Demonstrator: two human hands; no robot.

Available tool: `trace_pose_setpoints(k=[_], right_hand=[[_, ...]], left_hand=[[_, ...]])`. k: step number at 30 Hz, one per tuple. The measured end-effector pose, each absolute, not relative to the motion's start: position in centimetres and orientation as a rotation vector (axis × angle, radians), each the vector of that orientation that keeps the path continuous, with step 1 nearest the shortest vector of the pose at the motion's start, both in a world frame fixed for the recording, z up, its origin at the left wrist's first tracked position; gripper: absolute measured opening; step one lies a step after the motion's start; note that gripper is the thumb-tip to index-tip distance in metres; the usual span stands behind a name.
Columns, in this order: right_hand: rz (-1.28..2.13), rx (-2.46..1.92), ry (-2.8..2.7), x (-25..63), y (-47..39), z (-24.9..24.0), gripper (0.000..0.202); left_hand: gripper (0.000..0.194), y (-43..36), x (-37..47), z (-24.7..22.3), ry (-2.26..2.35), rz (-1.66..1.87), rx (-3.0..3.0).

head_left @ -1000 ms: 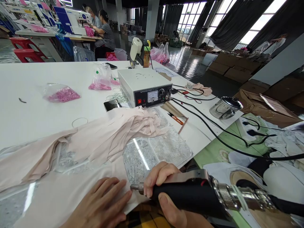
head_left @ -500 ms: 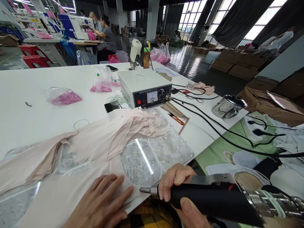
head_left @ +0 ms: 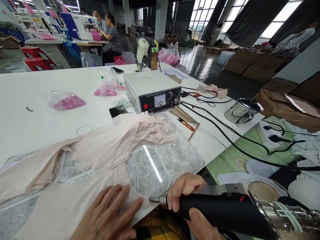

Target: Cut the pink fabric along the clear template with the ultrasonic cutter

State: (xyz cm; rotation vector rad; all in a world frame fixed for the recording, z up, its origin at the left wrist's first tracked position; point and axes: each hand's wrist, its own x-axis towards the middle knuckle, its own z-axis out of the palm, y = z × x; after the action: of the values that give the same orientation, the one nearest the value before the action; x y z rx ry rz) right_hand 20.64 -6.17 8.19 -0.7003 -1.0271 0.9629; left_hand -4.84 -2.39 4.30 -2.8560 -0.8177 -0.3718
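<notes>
My left hand (head_left: 112,213) lies flat with its fingers stretched over a pale pink fabric piece (head_left: 67,203) at the table's near edge. In my right hand (head_left: 186,196) is a black handheld ultrasonic welder (head_left: 220,210) with a metal tip, its tip pointing left at the fabric edge, close to my left index finger. Whether the tip touches the cloth I cannot tell. Beneath the fabric lies a grey stone-patterned mat (head_left: 147,170). More pale pink fabric pieces (head_left: 135,133) are heaped in layers on the mat, ahead of my left hand.
A white control box (head_left: 152,88) with a meter stands mid-table, black cables (head_left: 225,136) running right. Orange thread snips (head_left: 186,124), a lidded steel mug (head_left: 241,111), a phone (head_left: 117,111) and bags of pink bits (head_left: 67,101) lie around. Two people sit at sewing machines (head_left: 80,26) behind.
The welder's tip and my left hand have shifted very slightly right along the fabric edge. The view has moved a little; the heaped fabric stays as it was.
</notes>
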Motion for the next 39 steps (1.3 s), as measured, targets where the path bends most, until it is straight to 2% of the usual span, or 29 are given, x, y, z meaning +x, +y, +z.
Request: trace_pose_setpoints(k=[3,9,19,32,39], right_hand=[[0.996,-0.685,-1.017,20.6,-6.2,8.1,0.016],[1.021,-0.693,-1.001,20.4,-6.3,8.0,0.016],[0.987,-0.669,-1.012,19.5,-5.6,8.5,0.016],[1.012,-0.653,-1.002,19.2,-5.5,8.0,0.017],[1.031,-0.671,-1.027,19.3,-5.5,7.8,0.017]], left_hand=[[0.048,-2.6,-4.7,4.1,-0.839,-0.4,-2.85],[0.066,-2.6,-5.1,4.2,-0.726,-0.285,-2.836],[0.076,-2.8,-4.6,4.3,-0.759,-0.277,-2.811],[0.067,-2.9,-4.9,4.3,-0.763,-0.318,-2.852],[0.049,-2.8,-5.2,3.7,-0.779,-0.437,-2.863]])
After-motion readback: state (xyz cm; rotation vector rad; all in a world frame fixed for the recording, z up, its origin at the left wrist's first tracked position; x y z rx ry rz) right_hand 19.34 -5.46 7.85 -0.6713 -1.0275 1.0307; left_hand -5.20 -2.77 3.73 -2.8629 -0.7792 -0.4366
